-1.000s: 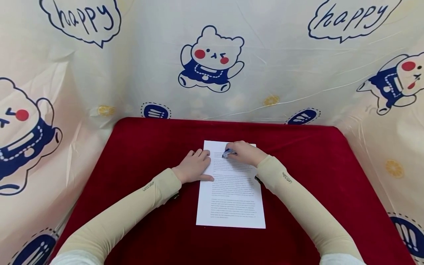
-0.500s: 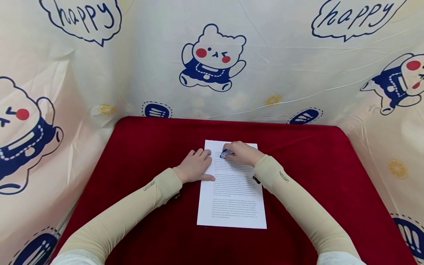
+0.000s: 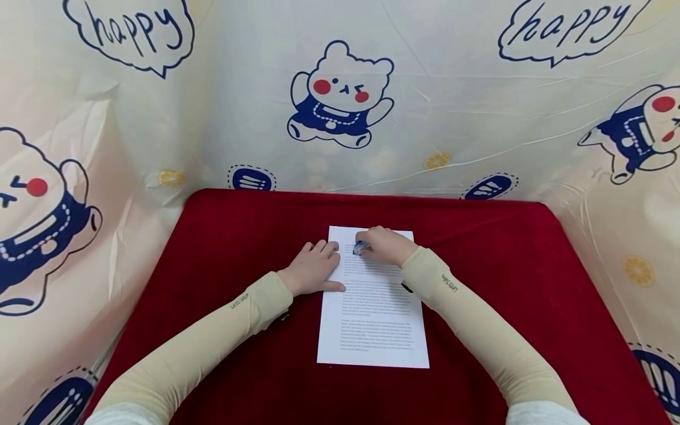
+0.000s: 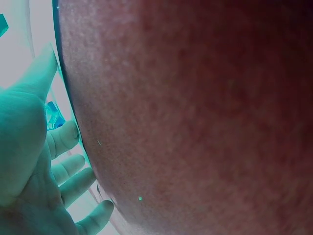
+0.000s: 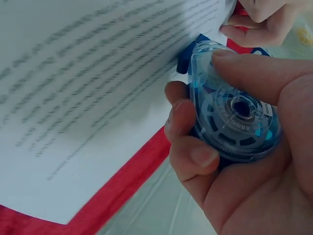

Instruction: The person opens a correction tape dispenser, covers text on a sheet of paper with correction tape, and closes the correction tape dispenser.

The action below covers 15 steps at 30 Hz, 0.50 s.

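A sheet of printed paper (image 3: 372, 330) lies on the red cloth. My right hand (image 3: 386, 245) grips a translucent blue correction tape (image 3: 359, 248), thumb on one face and fingers curled round the other. Its blue tip points down at the upper lines of text, near their left end. In the right wrist view the correction tape (image 5: 237, 110) shows its inner reels through the clear case. My left hand (image 3: 310, 268) rests along the sheet's left edge, fingers spread and thumb reaching onto the paper. The left wrist view shows the left hand (image 4: 29, 147) from the palm side.
Red cloth (image 3: 239, 236) covers the table on all sides of the sheet. A pale curtain (image 3: 451, 106) printed with bears and the word "happy" hangs behind the table and at both sides.
My right hand and the correction tape have shifted slightly left across the upper text, and the right forearm has followed. The left hand stays in place on the sheet.
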Tool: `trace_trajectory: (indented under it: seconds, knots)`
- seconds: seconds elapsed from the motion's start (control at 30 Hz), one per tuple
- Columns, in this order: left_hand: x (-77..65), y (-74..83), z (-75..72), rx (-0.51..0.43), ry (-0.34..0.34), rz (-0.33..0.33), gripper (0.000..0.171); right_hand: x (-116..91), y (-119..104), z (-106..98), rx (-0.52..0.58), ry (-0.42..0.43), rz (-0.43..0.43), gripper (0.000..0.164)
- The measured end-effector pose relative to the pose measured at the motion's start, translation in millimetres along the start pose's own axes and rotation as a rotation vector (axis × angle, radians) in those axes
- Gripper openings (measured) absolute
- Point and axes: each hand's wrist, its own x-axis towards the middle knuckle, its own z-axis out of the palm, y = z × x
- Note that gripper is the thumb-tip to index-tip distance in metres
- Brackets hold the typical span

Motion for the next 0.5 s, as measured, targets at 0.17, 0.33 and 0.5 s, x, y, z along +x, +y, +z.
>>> trace_trajectory:
  seconds: [0.17,0.33,0.5]
  knots:
    - [-2.4,1.3,-2.2,0.012,0.023,0.004,0.071,1.0,-8.5,-2.3,-0.034,0.000,0.011,0.021]
    - [-1.6,0.0,1.6,0.011,0.035,0.002,0.070,1.6,-10.7,-1.5,-0.070,0.008,0.026,0.021]
    - [-0.5,1.1,0.6,0.007,0.028,0.003,0.068,1.2,-9.3,-0.8,-0.059,0.007,0.042,0.020]
